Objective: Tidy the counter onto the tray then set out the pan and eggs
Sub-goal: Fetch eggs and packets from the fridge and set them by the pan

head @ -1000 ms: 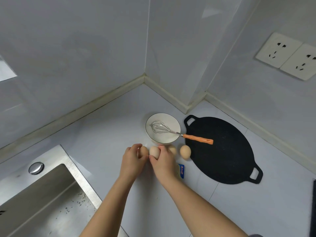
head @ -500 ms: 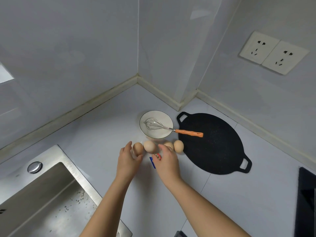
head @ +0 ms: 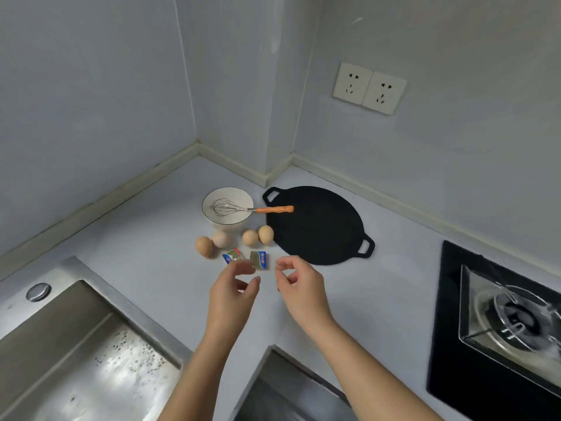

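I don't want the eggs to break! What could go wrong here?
The four loose brown eggs lie on the flat white counter with nothing to stop them rolling; the open left hand and right hand hover close and might nudge one. The metal whisk with the orange handle leans out of the round white bowl, over the flat black round pan; a bump could flip it out.

stove cut off right; packet print unreadable, partly behind fingers.
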The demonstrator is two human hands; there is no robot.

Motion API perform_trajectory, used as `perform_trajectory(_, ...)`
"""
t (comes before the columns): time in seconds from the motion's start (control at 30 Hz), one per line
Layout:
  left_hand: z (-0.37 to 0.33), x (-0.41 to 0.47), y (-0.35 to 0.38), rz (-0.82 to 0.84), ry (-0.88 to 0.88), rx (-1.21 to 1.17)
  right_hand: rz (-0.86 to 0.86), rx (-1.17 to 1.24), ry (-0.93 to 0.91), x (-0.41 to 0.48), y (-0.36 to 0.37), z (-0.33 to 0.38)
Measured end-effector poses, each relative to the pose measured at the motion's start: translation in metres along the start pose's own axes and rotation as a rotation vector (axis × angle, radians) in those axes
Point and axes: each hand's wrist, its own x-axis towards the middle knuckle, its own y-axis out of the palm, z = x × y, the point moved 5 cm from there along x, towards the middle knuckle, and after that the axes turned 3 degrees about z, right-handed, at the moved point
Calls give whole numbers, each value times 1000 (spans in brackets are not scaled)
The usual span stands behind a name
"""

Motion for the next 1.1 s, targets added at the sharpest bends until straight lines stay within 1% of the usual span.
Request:
perform_trajectory(0.1, -32, -45, 35, 76, 90, -49, -107, 22, -43, -40, -60, -6)
perform_trajectory(0.2, -65, -104, 88, 215, 166, -69, -249, 21, -69, -99, -136, -20)
perform_trajectory(0.33, -107, -202, 173, 443, 265, -99, -477, 17, -51, -212, -245, -52)
perform_trajectory(0.47, -136, -313, 258, 681, 329, -132, -671, -39, 38, -342, -334, -90)
perform_trajectory(0.5, -136, -325, 268, 711, 336, -138, -690, -43, 52, -355, -342, -95)
perform_trajectory(0.53, -143, -363, 291, 793, 359, -137, -757, -69, 93, -396, -365, -107)
perform_trajectory(0.6, -152, -411, 320, 906, 392, -139, -816, -108, 142, -444, -390, -120)
perform_trajectory(0.73, -182, -497, 366, 1114, 482, -158, -909, -239, 221, -528, -441, -127)
perform_trajectory(0.77, -193, -520, 377, 1172, 507, -162, -958, -255, 241, -552, -458, -127)
perform_trajectory(0.93, -232, -592, 421, 1306, 591, -236, -1104, -334, 318, -637, -512, -117)
perform_trajectory(1.1, -255, -673, 460, 1467, 617, -308, -1269, -442, 374, -724, -541, -110)
